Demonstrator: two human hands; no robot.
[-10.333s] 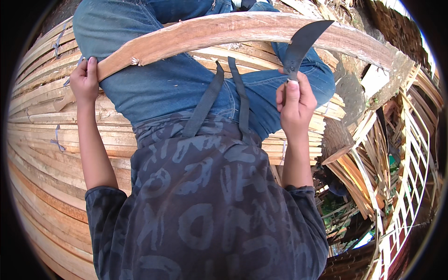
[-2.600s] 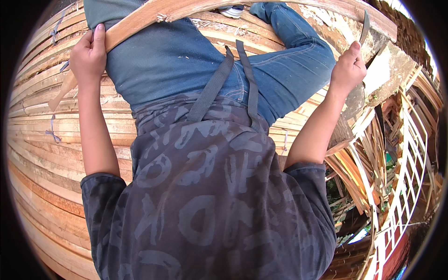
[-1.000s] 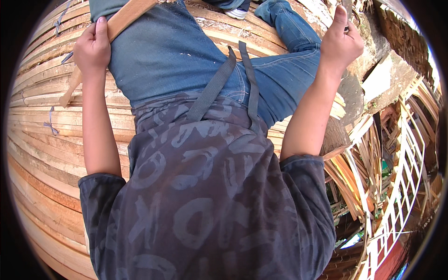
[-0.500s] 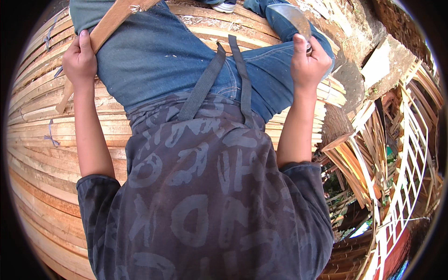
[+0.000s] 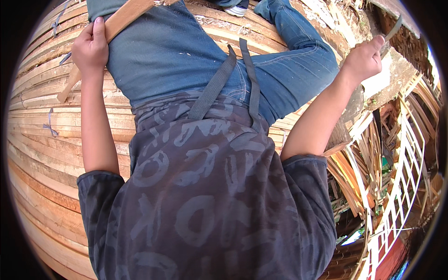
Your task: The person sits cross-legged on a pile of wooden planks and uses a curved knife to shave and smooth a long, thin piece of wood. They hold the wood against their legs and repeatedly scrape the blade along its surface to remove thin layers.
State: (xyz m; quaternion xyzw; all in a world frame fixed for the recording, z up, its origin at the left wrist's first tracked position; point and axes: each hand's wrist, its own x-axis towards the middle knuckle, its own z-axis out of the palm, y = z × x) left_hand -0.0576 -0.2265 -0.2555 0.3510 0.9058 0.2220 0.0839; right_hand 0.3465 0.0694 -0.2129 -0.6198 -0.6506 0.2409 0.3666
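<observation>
A flat piece of wood [image 5: 127, 19] slants over my left thigh, with shavings curling at its far, cut part. My left hand [image 5: 90, 50] is closed round it, thumb lying along the top. Below that hand the wood's narrower end sticks out at the left. Out to the far right, my right hand [image 5: 362, 61] is closed round a curved-blade knife. The knife [image 5: 395, 31] shows its blade nearly edge-on, pointing up and away. Its handle is mostly hidden in my fist, well apart from the wood.
Stacked wooden strips [image 5: 44, 154] spread under and left of my legs. A stone block [image 5: 396, 77] lies at the right, near the knife hand. Below it are bundled thin slats [image 5: 347, 179] and a white lattice [image 5: 399, 172]. Another person's shoe [image 5: 235, 10] shows at the top.
My right hand has swung outward to the right with the knife, away from my right knee, and the blade has turned edge-on. My left hand still grips the wood.
</observation>
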